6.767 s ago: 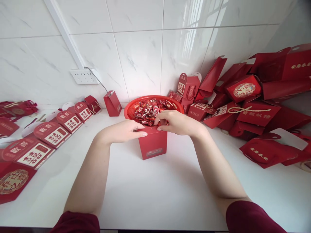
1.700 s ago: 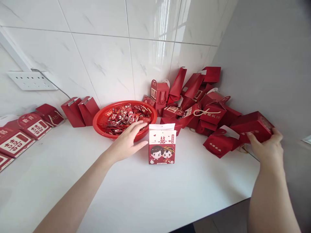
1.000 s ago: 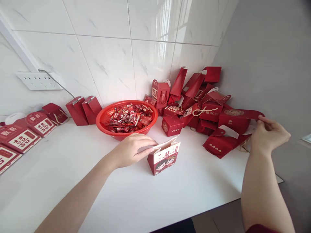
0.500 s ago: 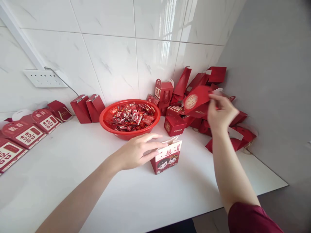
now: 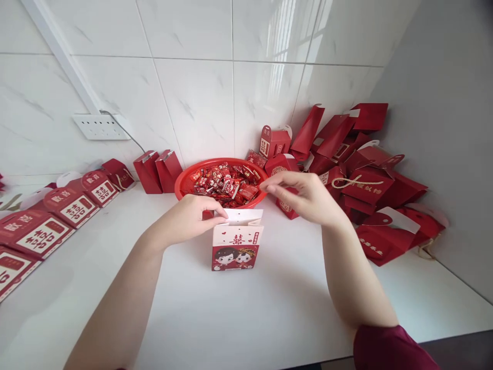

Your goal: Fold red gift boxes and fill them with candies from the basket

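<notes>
A red and white paper box [image 5: 235, 252] printed with two cartoon figures stands upright on the white table, its top open. My left hand [image 5: 192, 218] is at the box's upper left edge, thumb and fingers closed on its rim. My right hand [image 5: 302, 195] hovers above and right of the box, fingers apart with nothing visible between them. Just behind the box is a red plastic basket [image 5: 181, 180] full of small red wrapped packets [image 5: 231, 187].
Red gift boxes [image 5: 77, 205] line the left side. Two tall red boxes [image 5: 148, 174] stand left of the basket. A heap of red boxes [image 5: 367, 185] fills the right back corner by the grey wall [image 5: 454, 154].
My right hand has let go of a red box at the heap and moved left toward the paper box. My left hand now pinches the box's rim. The view has shifted.
</notes>
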The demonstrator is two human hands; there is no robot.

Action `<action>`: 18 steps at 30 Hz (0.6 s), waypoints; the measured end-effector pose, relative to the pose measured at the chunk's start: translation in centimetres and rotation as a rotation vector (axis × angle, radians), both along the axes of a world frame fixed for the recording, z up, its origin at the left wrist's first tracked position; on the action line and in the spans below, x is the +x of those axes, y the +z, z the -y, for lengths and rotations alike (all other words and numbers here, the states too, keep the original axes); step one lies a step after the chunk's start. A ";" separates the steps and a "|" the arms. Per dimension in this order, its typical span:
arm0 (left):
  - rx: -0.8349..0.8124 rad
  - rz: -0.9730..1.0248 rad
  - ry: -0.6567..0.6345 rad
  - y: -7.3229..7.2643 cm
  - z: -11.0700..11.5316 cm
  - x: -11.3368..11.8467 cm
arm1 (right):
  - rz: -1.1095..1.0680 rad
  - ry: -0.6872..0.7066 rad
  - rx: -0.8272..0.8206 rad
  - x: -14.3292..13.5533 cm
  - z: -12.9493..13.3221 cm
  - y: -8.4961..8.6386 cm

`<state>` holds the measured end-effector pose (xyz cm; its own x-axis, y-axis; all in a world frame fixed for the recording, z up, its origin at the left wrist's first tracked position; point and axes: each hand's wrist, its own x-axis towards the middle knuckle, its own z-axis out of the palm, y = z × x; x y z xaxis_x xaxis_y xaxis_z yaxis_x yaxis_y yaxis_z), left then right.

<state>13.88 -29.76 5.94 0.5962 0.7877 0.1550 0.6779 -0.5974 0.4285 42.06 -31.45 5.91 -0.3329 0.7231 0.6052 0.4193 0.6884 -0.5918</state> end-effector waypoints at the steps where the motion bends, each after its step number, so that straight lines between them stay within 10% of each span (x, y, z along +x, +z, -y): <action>1: -0.018 -0.035 -0.002 0.1 -0.1 -0.1 | 0.081 0.078 -0.009 -0.5 0.2 -0.2; 9: -0.144 -0.126 -0.050 0.2 -0.2 -0.3 | 0.399 0.168 -0.002 -3.2 -0.3 -3.6; 18: -0.188 -0.171 -0.087 0.3 0.4 -0.1 | 0.441 0.334 -0.086 -3.7 0.0 -3.5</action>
<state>13.76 -30.21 6.26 0.6677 0.7379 -0.0981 0.6996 -0.5770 0.4216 38.33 -31.45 2.41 -0.7605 0.5758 0.3001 0.4078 0.7833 -0.4692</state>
